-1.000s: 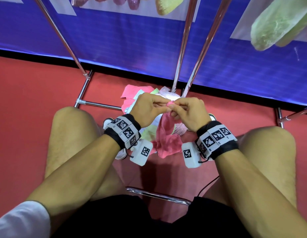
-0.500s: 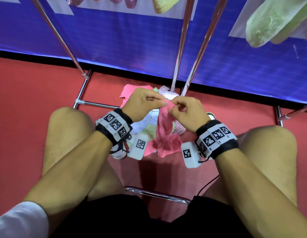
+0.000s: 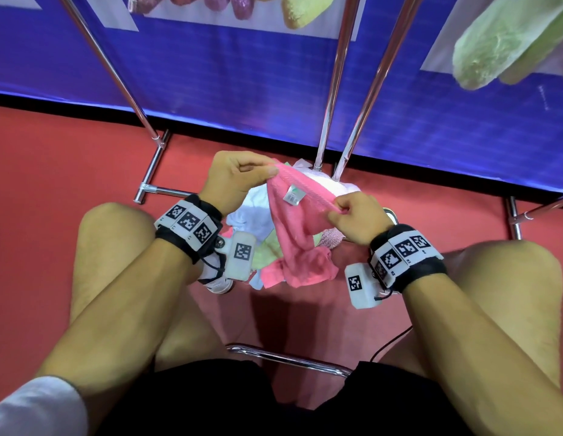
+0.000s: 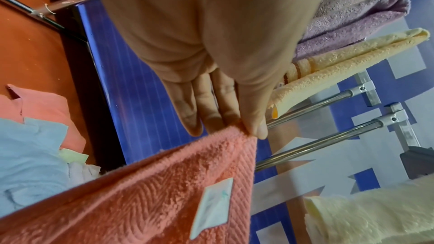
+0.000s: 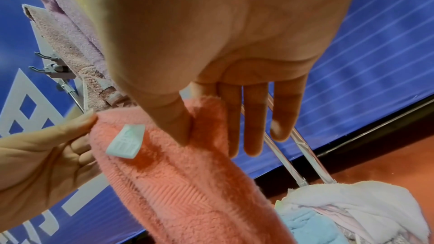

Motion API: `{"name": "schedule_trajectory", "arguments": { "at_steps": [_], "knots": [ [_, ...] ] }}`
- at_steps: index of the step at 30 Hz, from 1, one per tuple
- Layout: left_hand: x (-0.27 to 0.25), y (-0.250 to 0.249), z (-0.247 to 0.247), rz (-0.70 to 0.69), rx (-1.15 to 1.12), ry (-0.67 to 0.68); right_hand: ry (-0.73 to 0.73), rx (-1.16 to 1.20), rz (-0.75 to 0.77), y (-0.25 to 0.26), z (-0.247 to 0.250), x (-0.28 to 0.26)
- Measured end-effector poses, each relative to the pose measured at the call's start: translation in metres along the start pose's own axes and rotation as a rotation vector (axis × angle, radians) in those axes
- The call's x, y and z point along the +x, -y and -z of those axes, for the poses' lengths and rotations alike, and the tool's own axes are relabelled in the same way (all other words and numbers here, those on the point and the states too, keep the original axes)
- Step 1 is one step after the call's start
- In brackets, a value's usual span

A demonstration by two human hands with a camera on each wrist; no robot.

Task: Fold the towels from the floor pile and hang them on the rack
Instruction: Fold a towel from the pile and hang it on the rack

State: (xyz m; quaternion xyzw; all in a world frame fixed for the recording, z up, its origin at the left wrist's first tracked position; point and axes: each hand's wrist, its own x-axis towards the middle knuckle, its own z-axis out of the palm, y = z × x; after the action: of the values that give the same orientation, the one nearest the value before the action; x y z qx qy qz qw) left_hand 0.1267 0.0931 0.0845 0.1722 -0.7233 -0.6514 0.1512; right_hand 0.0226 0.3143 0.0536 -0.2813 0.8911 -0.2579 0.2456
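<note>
A pink towel (image 3: 300, 234) with a white label (image 3: 293, 195) hangs between my two hands above the floor pile (image 3: 258, 215). My left hand (image 3: 239, 180) pinches its top edge at the left corner (image 4: 244, 131). My right hand (image 3: 352, 215) pinches the same edge further right, thumb against forefinger (image 5: 187, 123). The lower part of the pink towel (image 5: 192, 183) droops crumpled toward the pile. The pile holds white, light blue (image 5: 310, 227), green and pink cloths. The chrome rack's poles (image 3: 333, 89) rise just behind the pile.
Folded towels hang on the rack: purple (image 4: 352, 16), peach (image 4: 340, 66), pale yellow (image 4: 375, 216) and green (image 3: 509, 39). A blue banner wall (image 3: 242, 83) backs the rack. My bare knees flank the pile on the red floor (image 3: 53, 171). A chrome bar (image 3: 289, 360) lies near me.
My hands have moved apart along the towel's top edge, the left one going left and up. The pink towel is stretched wider between them and its label now shows.
</note>
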Motion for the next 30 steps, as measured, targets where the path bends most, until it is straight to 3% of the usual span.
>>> {"name": "schedule_trajectory", "arguments": {
  "at_steps": [9, 18, 23, 30],
  "knots": [
    [0.003, 0.017, 0.015, 0.036, 0.097, -0.133, -0.226, 0.068, 0.121, -0.004, 0.005, -0.002],
    [0.002, 0.013, 0.010, -0.001, 0.126, -0.227, -0.436, 0.453, 0.220, -0.001, 0.007, 0.003],
    [0.004, 0.014, 0.006, 0.004, 0.124, -0.237, -0.416, 0.499, 0.157, -0.007, 0.015, 0.007],
    [0.006, 0.016, -0.003, 0.011, 0.108, -0.249, -0.446, 0.453, 0.202, -0.004, 0.015, 0.005]
  ]
}}
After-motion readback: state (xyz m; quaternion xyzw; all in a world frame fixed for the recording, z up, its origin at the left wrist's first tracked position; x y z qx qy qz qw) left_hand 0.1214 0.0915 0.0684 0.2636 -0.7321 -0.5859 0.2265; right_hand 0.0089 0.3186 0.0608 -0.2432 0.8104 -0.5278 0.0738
